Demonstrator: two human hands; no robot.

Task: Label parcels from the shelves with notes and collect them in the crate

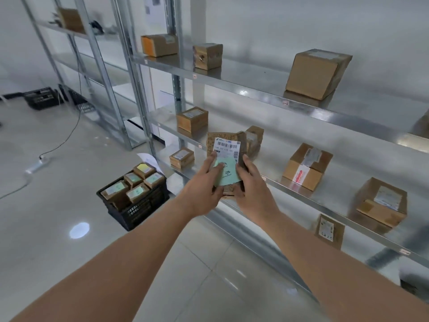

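Held in both hands, left hand and right hand: parcel with barcode label, green handwritten note. Beside metal shelves; black crate on tiled floor.

Metal shelves carrying scattered cardboard boxes, well apart, on several levels. Pale tiled floor bearing a black crate of noted boxes, beside the shelves.
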